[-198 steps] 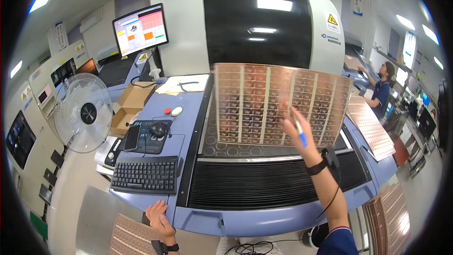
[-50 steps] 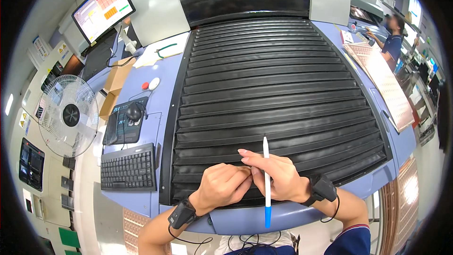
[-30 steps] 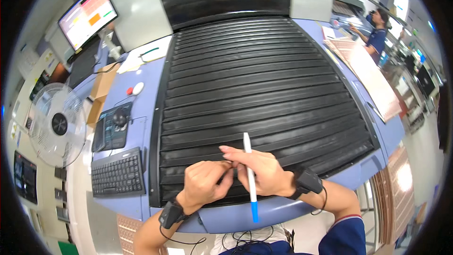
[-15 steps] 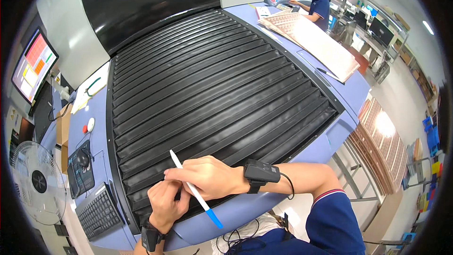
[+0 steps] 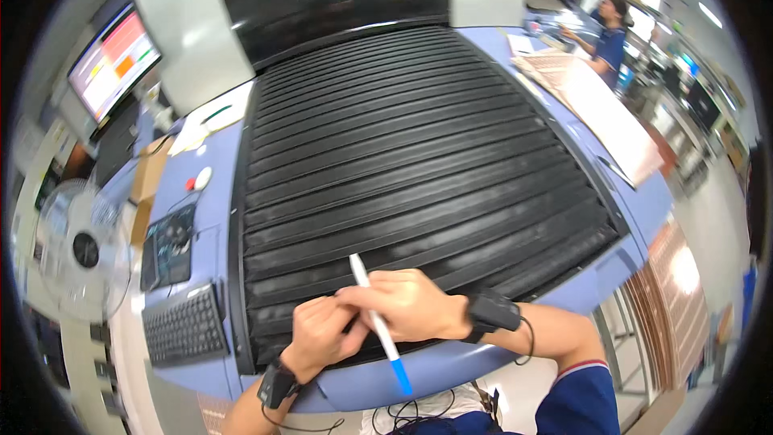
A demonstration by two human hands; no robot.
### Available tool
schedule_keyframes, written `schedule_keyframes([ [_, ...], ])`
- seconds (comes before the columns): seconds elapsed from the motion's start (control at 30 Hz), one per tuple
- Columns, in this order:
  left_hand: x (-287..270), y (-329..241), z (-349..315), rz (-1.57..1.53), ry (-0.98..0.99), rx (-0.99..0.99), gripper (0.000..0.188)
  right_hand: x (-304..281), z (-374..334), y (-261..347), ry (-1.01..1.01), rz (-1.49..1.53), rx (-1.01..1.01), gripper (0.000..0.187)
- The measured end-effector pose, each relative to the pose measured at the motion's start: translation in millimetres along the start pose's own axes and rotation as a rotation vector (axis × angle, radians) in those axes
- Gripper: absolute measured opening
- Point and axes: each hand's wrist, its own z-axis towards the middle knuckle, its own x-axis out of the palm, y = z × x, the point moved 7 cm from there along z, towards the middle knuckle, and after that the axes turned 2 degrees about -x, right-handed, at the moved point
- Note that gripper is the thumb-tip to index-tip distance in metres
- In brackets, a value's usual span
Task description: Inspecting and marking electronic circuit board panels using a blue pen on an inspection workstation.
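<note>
right hand (image 5: pixel 411 306): fingers closed on a white pen (image 5: pixel 388 344), held slantwise, white end toward the black ribbed cover (image 5: pixel 403 169), blue end toward the person, above the near edge of the blue-violet desk (image 5: pixel 216 201). left hand (image 5: pixel 318 334): fingers curled in, touching the right hand; cannot tell whether they hold anything. both hands over the cover's near end. left side of desk: black keyboard (image 5: pixel 185 326), with a dark mouse (image 5: pixel 179 229) beyond it. right side: copper-coloured panels (image 5: pixel 600 105), lying flat, overlapping.
</note>
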Motion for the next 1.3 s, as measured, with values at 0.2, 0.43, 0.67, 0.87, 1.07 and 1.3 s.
schedule_keyframes([
  [0.2,-2,0,-1,-0.023,-0.016,-0.029,0.016,1,4,-1,-0.022,0.029,0.000,0.039],
  [0.43,0,1,1,-0.046,-0.047,0.000,0.018,-5,7,-1,-0.018,-0.002,0.005,0.042],
  [0.67,-2,6,-5,-0.029,-0.103,-0.008,0.014,-2,15,6,-0.025,0.007,-0.011,0.035],
  [0.87,-2,5,-3,-0.007,-0.067,-0.006,0.013,-3,17,6,-0.016,-0.024,0.011,0.032],
  [1.07,0,4,-2,-0.021,-0.079,-0.007,0.012,-5,17,4,-0.035,-0.006,-0.010,0.036],
  [1.3,2,0,-5,-0.034,-0.005,-0.051,0.013,-1,5,-3,-0.049,0.053,0.026,0.034],
])
